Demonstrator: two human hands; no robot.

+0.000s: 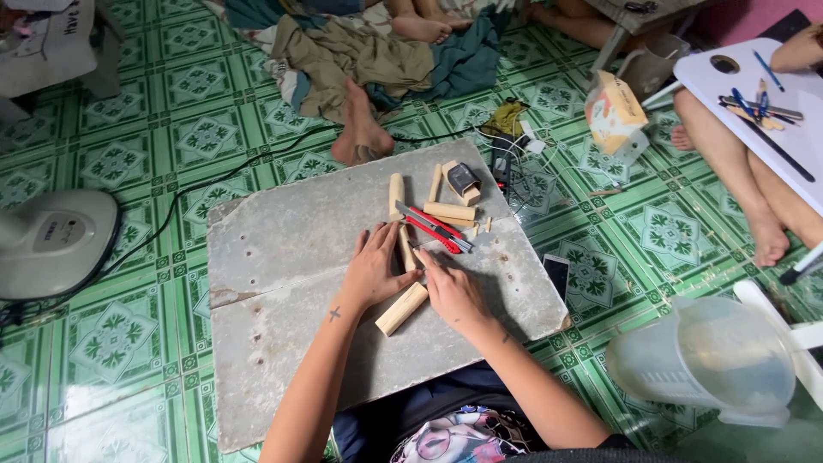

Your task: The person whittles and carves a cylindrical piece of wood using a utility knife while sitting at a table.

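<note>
My left hand rests palm down on a grey board, its fingers over a pale wooden stick. My right hand lies beside it, fingertips pinched at the same stick near the left thumb. A short wooden block lies between my wrists. Just beyond my fingers sit two red utility knives, and further back several more wooden pieces and a small dark sharpener-like box. What the right fingertips pinch is too small to tell.
A phone lies at the board's right edge. A clear plastic jug stands at right, a white fan at left. Other people's bare legs and feet lie beyond the board, with cables, cloth, a carton and a white tray with pens.
</note>
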